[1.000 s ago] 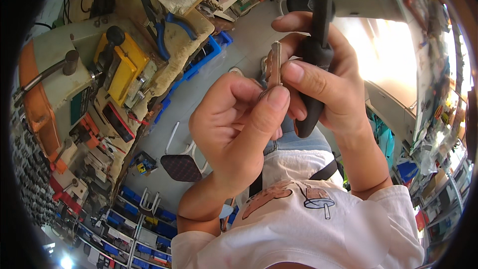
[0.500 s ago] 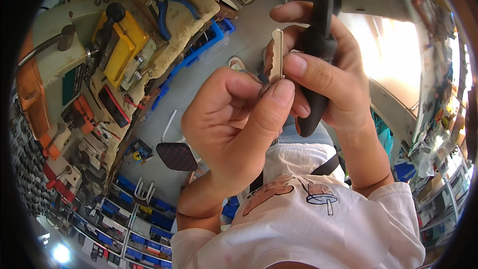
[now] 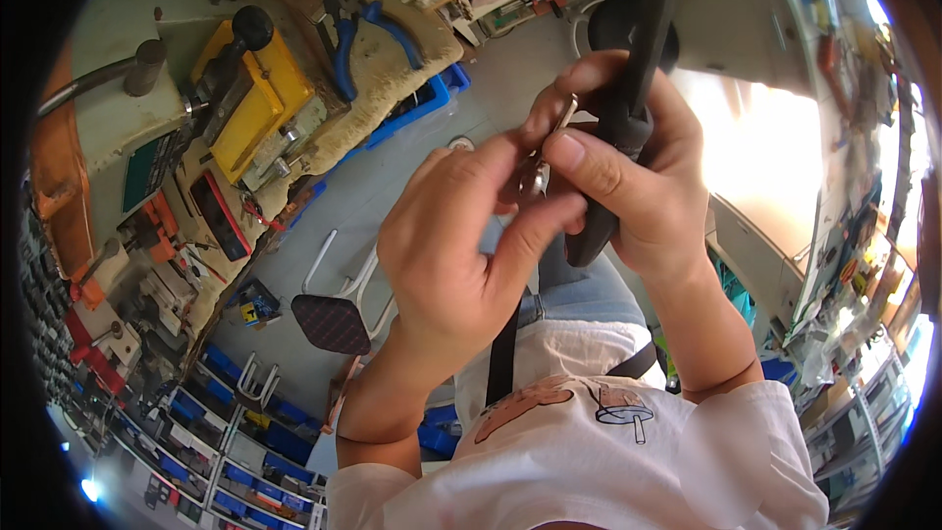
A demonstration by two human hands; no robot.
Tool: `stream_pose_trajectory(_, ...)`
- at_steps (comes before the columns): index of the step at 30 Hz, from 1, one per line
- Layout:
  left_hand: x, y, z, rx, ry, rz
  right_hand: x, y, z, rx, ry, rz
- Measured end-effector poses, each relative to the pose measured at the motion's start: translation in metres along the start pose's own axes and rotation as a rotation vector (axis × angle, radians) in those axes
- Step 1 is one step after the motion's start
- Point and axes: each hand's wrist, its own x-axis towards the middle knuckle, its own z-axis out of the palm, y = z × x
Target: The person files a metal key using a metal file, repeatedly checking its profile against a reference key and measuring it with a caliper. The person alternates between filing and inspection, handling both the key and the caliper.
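Observation:
My right hand [image 3: 643,198] is closed around the black handle of a file [image 3: 655,25], whose long dark blade points up and away. Between that hand's thumb and fingers a small metal key [image 3: 564,114] is pinched too, tilted, with its narrow edge mostly toward me. The shiny head end of the key hangs below the right thumb. Close beside it is my left hand [image 3: 446,245], its thumb and index finger apart on either side of the key's head. Whether the left index finger touches the key is hard to see.
On the worn workbench at left lie blue-handled pliers [image 3: 345,39] and a key-cutting machine with a yellow part [image 3: 257,103]. A phone-like red-edged device [image 3: 221,216] sits nearer. A dark-seated metal chair [image 3: 334,322] and blue parts bins [image 3: 285,442] stand below; a blue crate [image 3: 412,103] is beyond.
My left thumb has come off the key's head, and the left fingers have spread. The key has turned and tilted in my right hand, and both hands have moved slightly closer to me.

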Motion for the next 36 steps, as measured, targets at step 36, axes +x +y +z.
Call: stream_pose_trajectory(36, 0.100, -0.120, -0.049, 0.600, -0.114, 0.842, 0.039, 0.041, 0.043, -1.602, 0.306, -0.243)
